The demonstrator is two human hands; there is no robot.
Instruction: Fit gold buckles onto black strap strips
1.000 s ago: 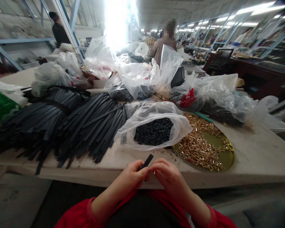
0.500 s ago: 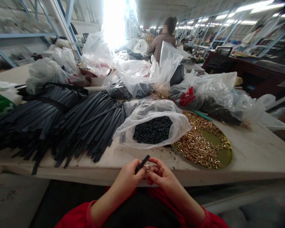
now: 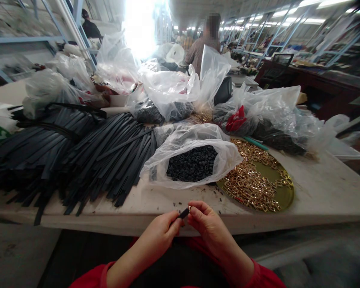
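Near the table's front edge, my left hand [image 3: 168, 227] is closed on a black strap [image 3: 184, 213], whose short end sticks out towards the right. My right hand [image 3: 204, 221] pinches a small gold buckle [image 3: 189, 209] between thumb and fingertips, right at that strap end. Whether the strap passes through the buckle is too small to tell. Beyond my hands lies a clear plastic bag [image 3: 156, 172], its mouth wide, with many small black loops [image 3: 193, 163] in it. To the right, a round gold tray [image 3: 285, 200] carries a heap of gold buckles [image 3: 249, 180].
Bundles of black straps [image 3: 108, 160] cover the table's left side, some overhanging the front edge. Filled plastic bags [image 3: 171, 88] line the back. A teal stick-like thing [image 3: 256, 143] lies behind the tray. Another person [image 3: 202, 48] is farther back.
The strap end has swung lower and to the right, meeting the gold buckle. My right fingers have closed up around the buckle. The view has shifted slightly.
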